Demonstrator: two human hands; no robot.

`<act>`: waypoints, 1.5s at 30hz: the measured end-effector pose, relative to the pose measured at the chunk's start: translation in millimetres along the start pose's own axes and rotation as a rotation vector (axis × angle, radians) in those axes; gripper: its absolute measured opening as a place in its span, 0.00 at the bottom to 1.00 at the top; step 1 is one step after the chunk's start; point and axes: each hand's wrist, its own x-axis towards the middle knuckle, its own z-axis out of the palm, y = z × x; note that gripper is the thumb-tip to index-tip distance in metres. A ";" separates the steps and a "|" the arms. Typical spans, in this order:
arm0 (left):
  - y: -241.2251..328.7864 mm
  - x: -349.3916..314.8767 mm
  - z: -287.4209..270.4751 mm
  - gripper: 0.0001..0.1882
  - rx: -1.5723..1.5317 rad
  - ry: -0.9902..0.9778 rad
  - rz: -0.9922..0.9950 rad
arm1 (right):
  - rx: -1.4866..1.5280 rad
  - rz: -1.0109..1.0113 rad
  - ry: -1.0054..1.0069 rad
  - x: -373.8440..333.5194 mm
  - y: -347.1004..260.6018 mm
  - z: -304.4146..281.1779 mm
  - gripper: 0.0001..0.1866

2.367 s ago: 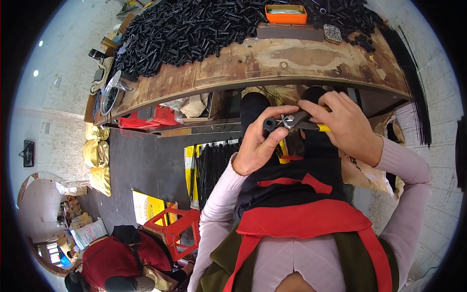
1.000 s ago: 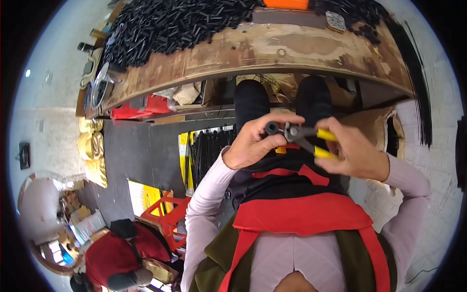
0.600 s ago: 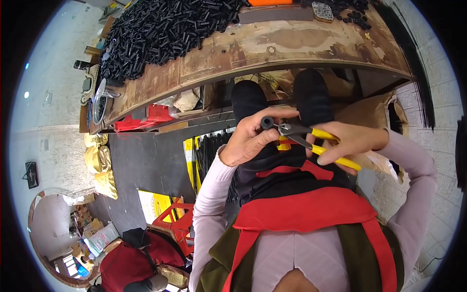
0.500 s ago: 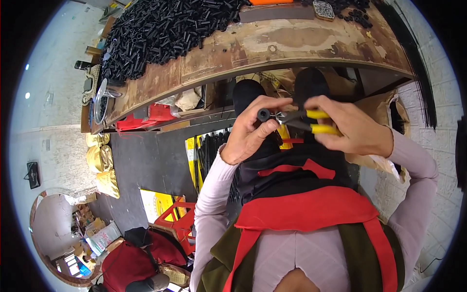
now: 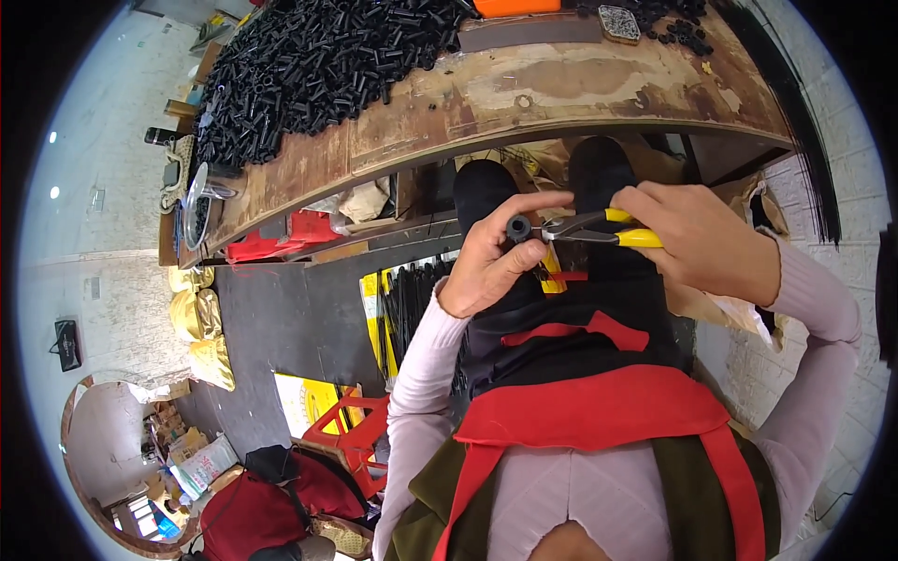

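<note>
Above my lap, my left hand (image 5: 491,252) grips a black part with a round, hollow end (image 5: 518,227) between thumb and fingers. The rest of that part is hidden by the hand and by its angle. My right hand (image 5: 706,234) is wrapped round the yellow handles of a pair of pliers (image 5: 589,229). The jaws point left and reach the side of the black part by my left thumb. Whether they pinch something small there is too fine to make out.
Beyond my knees is a worn wooden bench (image 5: 412,126) with a large pile of short black tubes (image 5: 318,70). A small tray of metal bits (image 5: 618,23) and an orange box (image 5: 514,7) stand at its back. Long black strands (image 5: 786,103) hang at the right. A red stool (image 5: 351,430) stands lower left.
Both hands have shifted slightly to the right. The pliers' handles have come closer together, and my right hand's fingers have closed further round them.
</note>
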 end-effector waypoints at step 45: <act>-40.6 91.9 -19.5 0.26 -0.041 0.036 -0.173 | -0.314 0.399 0.378 129.6 276.3 -28.8 0.11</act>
